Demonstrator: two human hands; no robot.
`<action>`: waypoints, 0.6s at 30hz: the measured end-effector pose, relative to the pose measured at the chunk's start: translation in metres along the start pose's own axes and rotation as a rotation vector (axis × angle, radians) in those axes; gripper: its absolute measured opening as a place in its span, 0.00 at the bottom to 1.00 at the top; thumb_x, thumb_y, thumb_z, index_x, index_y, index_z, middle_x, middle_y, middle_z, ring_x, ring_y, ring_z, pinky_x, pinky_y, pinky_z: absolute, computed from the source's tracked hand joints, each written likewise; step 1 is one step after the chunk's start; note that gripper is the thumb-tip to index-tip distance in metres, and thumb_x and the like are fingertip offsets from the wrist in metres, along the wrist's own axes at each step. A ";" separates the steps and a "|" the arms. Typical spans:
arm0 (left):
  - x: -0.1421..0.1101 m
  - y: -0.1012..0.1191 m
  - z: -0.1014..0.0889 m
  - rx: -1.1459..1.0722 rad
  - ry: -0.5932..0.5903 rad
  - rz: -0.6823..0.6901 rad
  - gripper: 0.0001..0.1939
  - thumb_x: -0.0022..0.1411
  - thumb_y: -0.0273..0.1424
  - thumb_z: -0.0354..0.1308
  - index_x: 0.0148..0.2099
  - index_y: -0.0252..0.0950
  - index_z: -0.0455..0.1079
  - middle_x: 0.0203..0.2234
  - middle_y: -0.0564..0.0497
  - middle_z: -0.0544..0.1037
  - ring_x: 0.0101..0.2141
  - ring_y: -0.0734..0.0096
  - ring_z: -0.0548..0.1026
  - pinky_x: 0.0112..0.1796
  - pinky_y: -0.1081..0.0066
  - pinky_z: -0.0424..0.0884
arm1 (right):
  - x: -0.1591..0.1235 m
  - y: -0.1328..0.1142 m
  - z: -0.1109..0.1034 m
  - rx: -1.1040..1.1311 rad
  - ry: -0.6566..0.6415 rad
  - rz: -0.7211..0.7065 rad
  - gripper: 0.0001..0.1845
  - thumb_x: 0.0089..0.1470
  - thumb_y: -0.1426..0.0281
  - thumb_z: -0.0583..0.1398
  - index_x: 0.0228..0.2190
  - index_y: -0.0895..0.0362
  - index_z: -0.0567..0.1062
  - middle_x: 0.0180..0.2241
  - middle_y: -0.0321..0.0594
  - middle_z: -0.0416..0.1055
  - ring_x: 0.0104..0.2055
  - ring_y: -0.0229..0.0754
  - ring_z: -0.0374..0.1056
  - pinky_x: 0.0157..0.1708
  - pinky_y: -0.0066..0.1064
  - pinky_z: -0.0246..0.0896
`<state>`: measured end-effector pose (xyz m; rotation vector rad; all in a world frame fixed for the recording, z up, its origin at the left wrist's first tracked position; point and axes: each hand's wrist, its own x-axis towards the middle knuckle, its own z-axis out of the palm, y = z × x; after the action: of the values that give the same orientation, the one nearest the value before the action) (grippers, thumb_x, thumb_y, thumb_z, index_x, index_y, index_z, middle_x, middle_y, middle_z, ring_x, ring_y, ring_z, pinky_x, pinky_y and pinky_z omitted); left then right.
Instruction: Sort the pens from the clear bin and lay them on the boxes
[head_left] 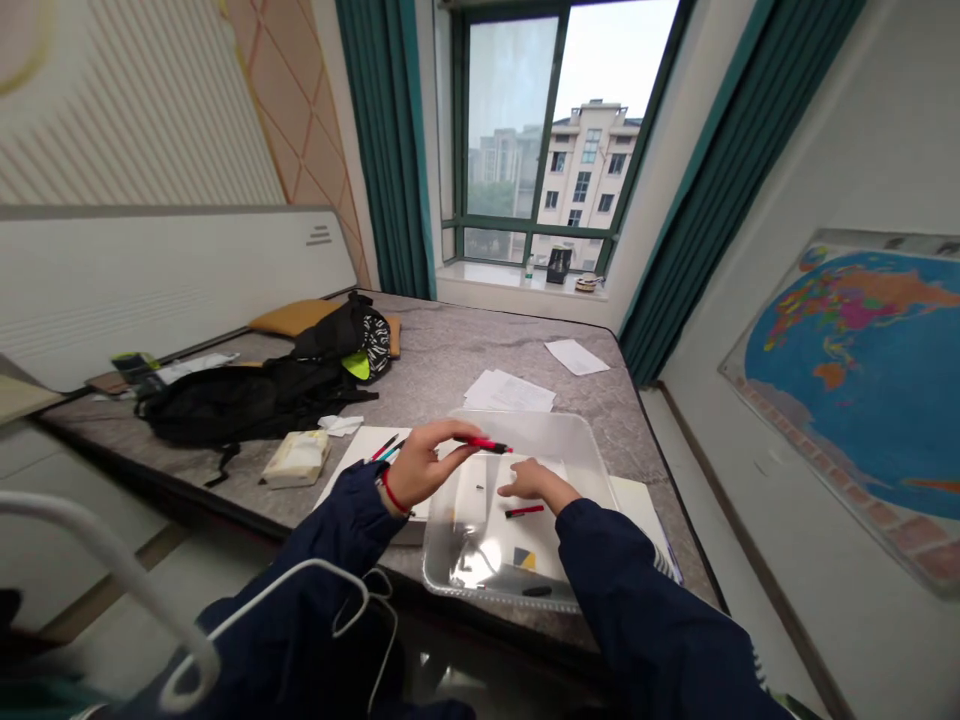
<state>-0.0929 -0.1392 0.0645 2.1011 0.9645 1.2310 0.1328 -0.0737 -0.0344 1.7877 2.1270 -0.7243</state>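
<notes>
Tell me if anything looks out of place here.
A white cord loops in front of the left sleeve, which looks odd so close to the work. The black backpack also lies sprawled on the grey mattress, a strap trailing toward its edge.

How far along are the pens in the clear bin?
Done: a red pen lies in the clear bin. In hand: the left hand holds another red pen over the bin; the right hand is open above it. Left: pens on the white board outside the bin.
</notes>
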 end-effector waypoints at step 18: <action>-0.074 -0.174 -0.103 0.522 -0.255 -0.289 0.09 0.56 0.28 0.57 0.31 0.39 0.79 0.57 0.44 0.69 0.49 0.59 0.74 0.56 0.54 0.66 | -0.007 0.008 -0.014 -0.035 -0.289 -0.179 0.44 0.54 0.50 0.57 0.64 0.63 0.59 0.66 0.57 0.52 0.70 0.60 0.36 0.64 0.51 0.41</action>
<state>-0.2642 -0.0827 -0.0533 2.3119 1.5225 0.5889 0.1435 -0.0712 -0.0206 1.3896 2.1040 -0.9205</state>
